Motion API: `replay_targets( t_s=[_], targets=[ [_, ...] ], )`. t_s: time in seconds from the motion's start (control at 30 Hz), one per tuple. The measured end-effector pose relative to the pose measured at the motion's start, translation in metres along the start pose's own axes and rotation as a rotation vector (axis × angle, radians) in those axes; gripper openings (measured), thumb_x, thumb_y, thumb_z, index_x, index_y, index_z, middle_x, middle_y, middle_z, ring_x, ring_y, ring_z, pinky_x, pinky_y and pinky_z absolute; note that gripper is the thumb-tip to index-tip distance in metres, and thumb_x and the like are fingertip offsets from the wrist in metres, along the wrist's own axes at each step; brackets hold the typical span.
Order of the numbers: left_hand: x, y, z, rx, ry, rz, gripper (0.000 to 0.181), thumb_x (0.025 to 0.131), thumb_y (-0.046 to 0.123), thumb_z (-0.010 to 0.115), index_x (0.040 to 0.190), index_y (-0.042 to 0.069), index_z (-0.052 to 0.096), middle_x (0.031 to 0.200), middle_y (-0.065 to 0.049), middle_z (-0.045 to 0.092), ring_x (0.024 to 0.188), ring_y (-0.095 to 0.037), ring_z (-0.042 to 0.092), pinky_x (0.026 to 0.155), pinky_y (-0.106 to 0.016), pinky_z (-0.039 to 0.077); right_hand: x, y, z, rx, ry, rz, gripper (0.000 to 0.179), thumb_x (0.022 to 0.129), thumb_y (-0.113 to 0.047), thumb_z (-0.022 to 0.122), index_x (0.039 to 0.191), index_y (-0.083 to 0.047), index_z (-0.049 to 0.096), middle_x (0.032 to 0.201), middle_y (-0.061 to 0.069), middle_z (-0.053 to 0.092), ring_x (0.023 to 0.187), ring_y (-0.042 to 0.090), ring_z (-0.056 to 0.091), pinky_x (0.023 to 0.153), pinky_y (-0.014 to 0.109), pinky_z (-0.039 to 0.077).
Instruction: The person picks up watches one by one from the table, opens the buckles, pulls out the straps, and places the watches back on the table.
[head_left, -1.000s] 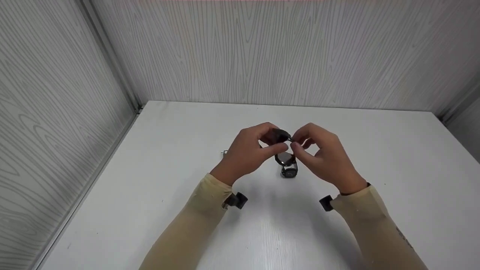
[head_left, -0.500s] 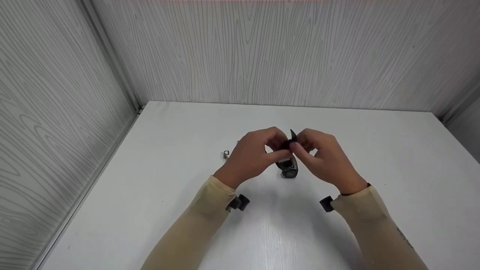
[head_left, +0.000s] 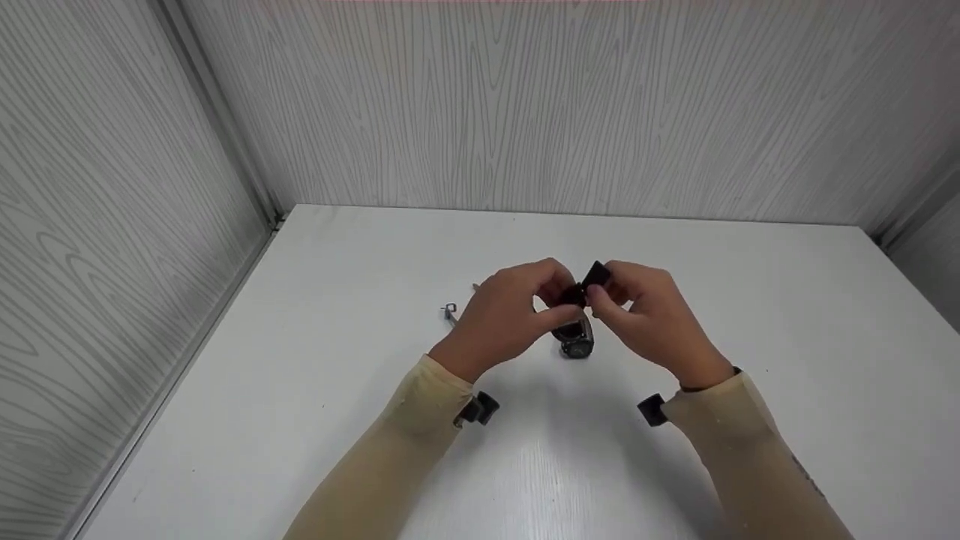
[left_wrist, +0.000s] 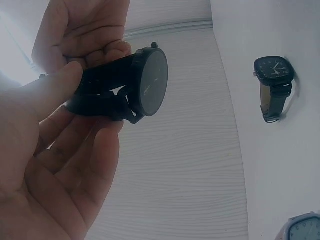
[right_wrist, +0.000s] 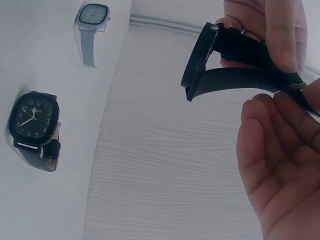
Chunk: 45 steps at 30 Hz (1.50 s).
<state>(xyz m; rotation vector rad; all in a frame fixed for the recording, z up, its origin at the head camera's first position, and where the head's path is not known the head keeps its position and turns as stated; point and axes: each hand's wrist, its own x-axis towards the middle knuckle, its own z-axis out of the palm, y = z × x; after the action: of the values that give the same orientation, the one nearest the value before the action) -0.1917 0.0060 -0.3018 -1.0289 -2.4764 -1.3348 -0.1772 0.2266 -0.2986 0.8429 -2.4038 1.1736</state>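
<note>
A black wristwatch [left_wrist: 155, 82] with a round face is held up between both hands, its strap bent into a loop. My left hand [head_left: 495, 322] grips the strap and hides part of it in the head view. Beside it, the right hand [head_left: 645, 322] pinches a flat black strap end [head_left: 597, 275] that points up. In the right wrist view the two strap parts cross at the right fingertips. On the table below the hands lies a second black watch [right_wrist: 34, 120] with a rounded-square dial and white numerals.
A pale watch [right_wrist: 93, 14] with a light strap lies on the white table [head_left: 360, 262], mostly behind the left hand in the head view. Wood-patterned panels [head_left: 480, 105] stand at the back and on both sides.
Both hands have come slightly lower and closer to the person. The black strap end now stands up above the right fingertips, and the round watch face has gone from the head view.
</note>
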Motion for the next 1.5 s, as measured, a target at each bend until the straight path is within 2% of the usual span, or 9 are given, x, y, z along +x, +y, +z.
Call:
replay_targets(
  t_s=[0.1, 0.23, 0.33, 0.6, 0.73, 0.93, 1.07, 1.23, 1.5],
  targets=[
    [-0.002, 0.000, 0.003, 0.003, 0.014, -0.005, 0.018, 0.098, 0.026, 0.080, 0.110, 0.017, 0.070, 0.095, 0.013, 0.071, 0.089, -0.001, 0.065, 0.082, -0.029, 0.054, 0.000, -0.001, 0.001, 0.055, -0.008, 0.066, 0.016, 0.101, 0.003, 0.062, 0.091, -0.004, 0.071, 0.081, -0.001, 0.071, 0.072, 0.015, 0.066, 0.067, 0.026, 0.054],
    [-0.003, 0.000, 0.007, -0.014, 0.030, 0.015, 0.023, 0.099, 0.024, 0.079, 0.115, 0.015, 0.065, 0.100, 0.012, 0.071, 0.094, -0.001, 0.066, 0.092, -0.026, 0.054, -0.001, -0.003, 0.003, 0.124, 0.018, 0.126, 0.013, 0.101, 0.004, 0.062, 0.094, 0.000, 0.072, 0.083, 0.006, 0.073, 0.075, 0.016, 0.069, 0.073, 0.025, 0.058],
    [-0.002, 0.001, 0.009, -0.008, 0.041, 0.040, 0.027, 0.100, 0.025, 0.078, 0.119, 0.015, 0.062, 0.101, 0.012, 0.071, 0.094, 0.000, 0.066, 0.094, -0.026, 0.052, 0.000, -0.006, 0.004, 0.138, 0.051, 0.134, 0.013, 0.100, 0.005, 0.062, 0.094, 0.001, 0.072, 0.083, 0.005, 0.073, 0.077, 0.015, 0.070, 0.074, 0.024, 0.059],
    [-0.002, 0.007, 0.008, -0.013, 0.045, 0.081, 0.022, 0.104, 0.024, 0.072, 0.121, 0.013, 0.064, 0.101, 0.011, 0.071, 0.092, 0.000, 0.067, 0.088, -0.025, 0.054, -0.001, -0.007, 0.005, 0.176, 0.110, 0.112, 0.018, 0.100, 0.007, 0.062, 0.087, -0.001, 0.070, 0.074, 0.001, 0.067, 0.068, 0.016, 0.063, 0.066, 0.024, 0.053],
    [-0.002, 0.008, 0.008, -0.007, 0.036, 0.081, 0.019, 0.105, 0.024, 0.070, 0.120, 0.013, 0.065, 0.100, 0.011, 0.071, 0.090, 0.000, 0.066, 0.085, -0.025, 0.054, -0.001, -0.008, 0.003, 0.210, 0.071, 0.163, 0.016, 0.102, 0.004, 0.060, 0.091, 0.000, 0.070, 0.078, 0.004, 0.069, 0.070, 0.018, 0.064, 0.067, 0.025, 0.053],
    [-0.002, 0.007, 0.007, 0.059, 0.031, 0.087, 0.022, 0.104, 0.023, 0.072, 0.121, 0.014, 0.064, 0.105, 0.009, 0.073, 0.094, -0.003, 0.066, 0.087, -0.027, 0.053, 0.000, -0.007, 0.001, 0.179, -0.042, 0.291, 0.014, 0.105, -0.006, 0.056, 0.100, 0.001, 0.068, 0.088, 0.011, 0.071, 0.081, 0.021, 0.067, 0.071, 0.027, 0.057],
    [-0.002, 0.007, 0.006, 0.088, 0.031, 0.088, 0.023, 0.103, 0.022, 0.073, 0.122, 0.014, 0.063, 0.108, 0.008, 0.073, 0.096, -0.005, 0.065, 0.088, -0.029, 0.053, 0.000, -0.008, -0.001, 0.175, -0.092, 0.306, 0.020, 0.109, -0.015, 0.057, 0.101, 0.000, 0.068, 0.090, 0.008, 0.070, 0.083, 0.021, 0.067, 0.072, 0.029, 0.057],
    [0.001, 0.007, 0.005, 0.071, 0.027, 0.110, 0.021, 0.103, 0.019, 0.073, 0.121, 0.013, 0.063, 0.107, 0.007, 0.074, 0.096, -0.006, 0.065, 0.088, -0.031, 0.054, 0.001, -0.007, -0.003, 0.219, -0.102, 0.286, 0.023, 0.110, -0.018, 0.057, 0.101, 0.001, 0.068, 0.090, 0.012, 0.069, 0.081, 0.023, 0.067, 0.072, 0.029, 0.056],
    [0.004, 0.008, 0.006, 0.044, -0.007, 0.099, 0.018, 0.104, 0.018, 0.071, 0.121, 0.017, 0.064, 0.103, 0.011, 0.069, 0.092, -0.003, 0.063, 0.085, -0.028, 0.053, 0.001, -0.002, -0.008, 0.385, -0.073, 0.335, 0.019, 0.108, -0.011, 0.059, 0.100, 0.006, 0.065, 0.089, 0.016, 0.066, 0.081, 0.021, 0.066, 0.072, 0.028, 0.055]
  ],
)
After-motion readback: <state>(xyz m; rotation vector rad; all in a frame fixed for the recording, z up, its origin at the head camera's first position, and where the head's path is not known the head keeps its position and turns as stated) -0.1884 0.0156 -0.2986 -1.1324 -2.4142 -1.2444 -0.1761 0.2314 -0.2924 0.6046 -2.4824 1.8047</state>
